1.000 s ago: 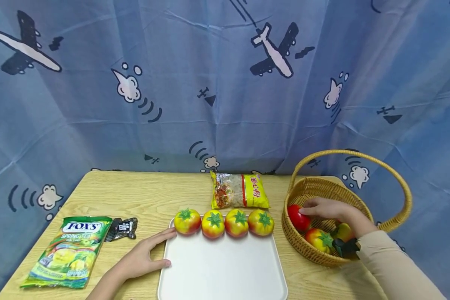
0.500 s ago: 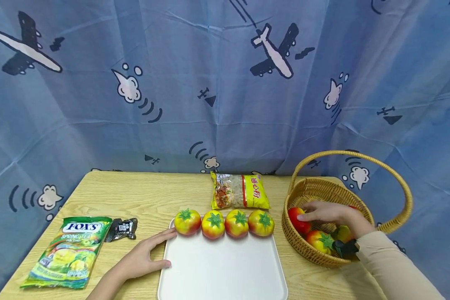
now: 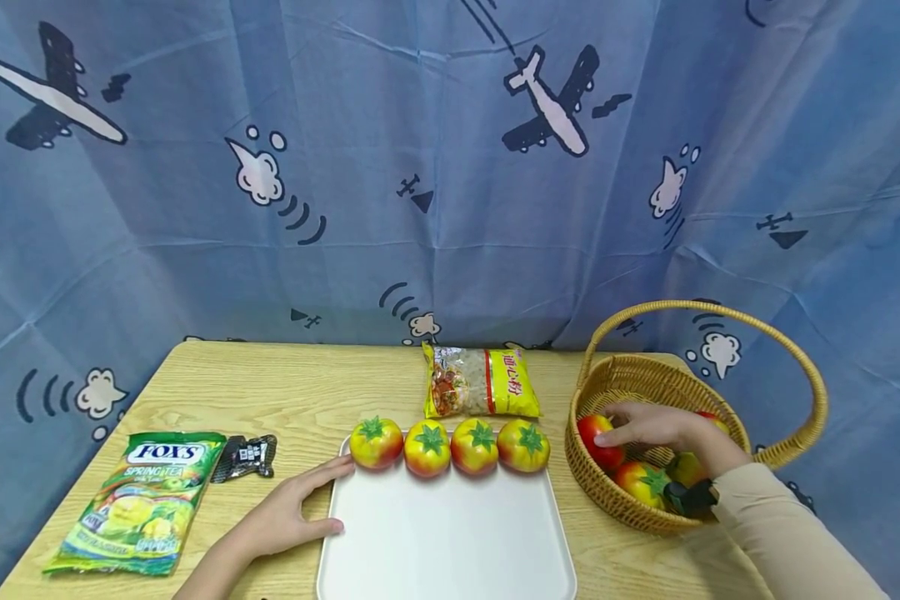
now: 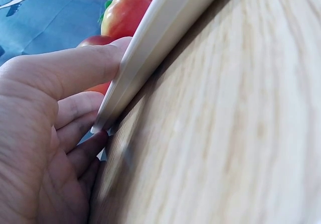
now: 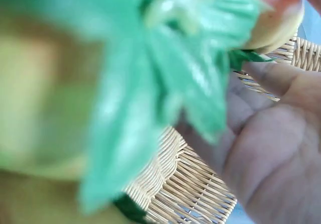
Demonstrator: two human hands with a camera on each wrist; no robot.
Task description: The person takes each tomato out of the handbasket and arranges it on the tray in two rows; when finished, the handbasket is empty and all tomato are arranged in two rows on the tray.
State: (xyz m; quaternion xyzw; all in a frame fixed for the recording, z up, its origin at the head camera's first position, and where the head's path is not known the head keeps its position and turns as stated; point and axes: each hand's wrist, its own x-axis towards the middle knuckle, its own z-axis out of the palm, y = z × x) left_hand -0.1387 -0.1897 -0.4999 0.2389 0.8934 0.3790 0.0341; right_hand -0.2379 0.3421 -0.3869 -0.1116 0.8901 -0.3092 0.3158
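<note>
In the head view my right hand (image 3: 656, 425) is inside the wicker basket (image 3: 600, 500), thumb and fingers on a red-and-yellow toy tomato (image 3: 600, 442) at its left wall. The right wrist view shows that tomato (image 5: 276, 18) at the upper right, between the digits. Another toy tomato (image 3: 641, 483) with green leaves lies just in front. My left hand (image 3: 288, 517) rests at the left edge of the white tray (image 3: 450, 533), thumb and fingertips touching the rim. Several toy tomatoes (image 3: 474, 446) stand in a row along the tray's far edge.
A yellow pasta bag (image 3: 482, 383) lies behind the tray. On the left are a green FOX'S candy bag (image 3: 138, 504) and a small black packet (image 3: 245, 458). The basket's tall handle (image 3: 701, 304) arches over the right hand. A blue curtain (image 3: 360, 167) hangs behind the table.
In the basket, the tomato under my right hand has turned, showing yellow beside the red. The hand has shifted slightly, and a red piece now shows behind the wrist. The left hand stays put.
</note>
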